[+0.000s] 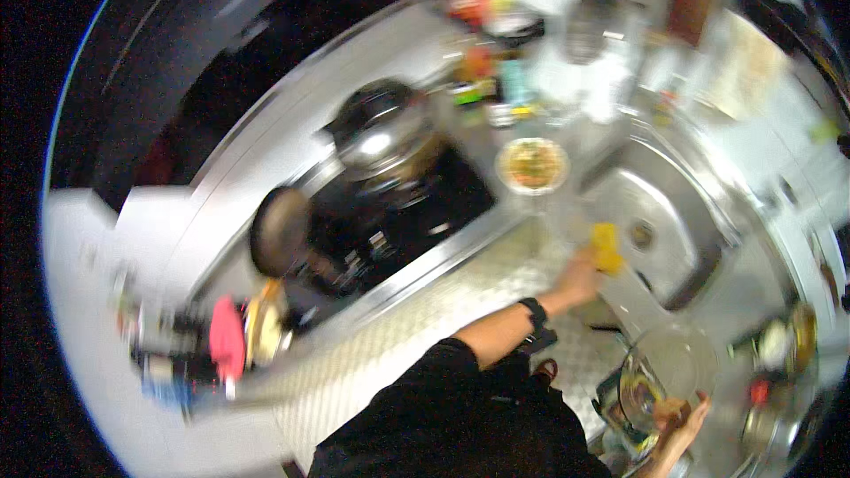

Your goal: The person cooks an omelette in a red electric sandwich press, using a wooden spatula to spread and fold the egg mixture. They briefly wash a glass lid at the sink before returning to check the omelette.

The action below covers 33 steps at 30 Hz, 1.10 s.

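My left hand (579,280), with a black watch on its wrist, grips a yellow cloth or sponge (605,249) at the front edge of the stainless steel sink (654,202). At the lower right is my right hand (684,426), its fingers partly spread against the lower rim of a large clear glass bowl or lid (677,358). Blur hides how firmly the right hand holds it. A white plate of mixed food (533,166) sits on the counter left of the sink.
A black cooktop (425,212) carries a lidded steel pan (382,139); a dark frying pan (282,232) is at its left. Bottles and jars (508,89) stand behind the plate. Below the counter edge is an open bin (631,392). Vegetables (773,342) lie at the right.
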Motion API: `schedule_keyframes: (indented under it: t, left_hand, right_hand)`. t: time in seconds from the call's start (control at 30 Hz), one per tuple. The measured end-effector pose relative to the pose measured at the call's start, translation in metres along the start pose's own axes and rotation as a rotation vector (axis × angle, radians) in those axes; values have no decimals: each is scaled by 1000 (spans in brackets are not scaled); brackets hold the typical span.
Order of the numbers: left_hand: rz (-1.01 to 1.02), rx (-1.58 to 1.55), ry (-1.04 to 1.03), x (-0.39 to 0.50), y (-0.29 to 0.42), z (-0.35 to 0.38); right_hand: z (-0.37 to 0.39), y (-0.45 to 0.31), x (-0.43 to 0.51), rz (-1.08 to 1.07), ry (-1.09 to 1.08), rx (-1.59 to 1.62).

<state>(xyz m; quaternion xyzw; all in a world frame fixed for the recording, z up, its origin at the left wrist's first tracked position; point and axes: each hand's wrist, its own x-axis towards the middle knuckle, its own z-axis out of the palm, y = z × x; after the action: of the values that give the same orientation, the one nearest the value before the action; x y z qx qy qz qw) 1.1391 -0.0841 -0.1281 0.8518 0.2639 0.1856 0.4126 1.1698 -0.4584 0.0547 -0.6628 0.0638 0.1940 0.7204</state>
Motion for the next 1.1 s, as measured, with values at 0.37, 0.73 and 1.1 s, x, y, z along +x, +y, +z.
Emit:
schedule_keyframes:
  t: [0.37,0.73,1.1]
  left_hand:
    - [-651,-687,-45,-334,-22,-139]
    - [-858,-989,379,-602,-99,-258]
    - [-741,-980,681,-743,-142,-405]
  right_hand:
    - [109,97,-29,-162,-908,-598]
    - [280,217,-230,247,-1121,-459]
    - [397,225,-365,142,-1114,-337]
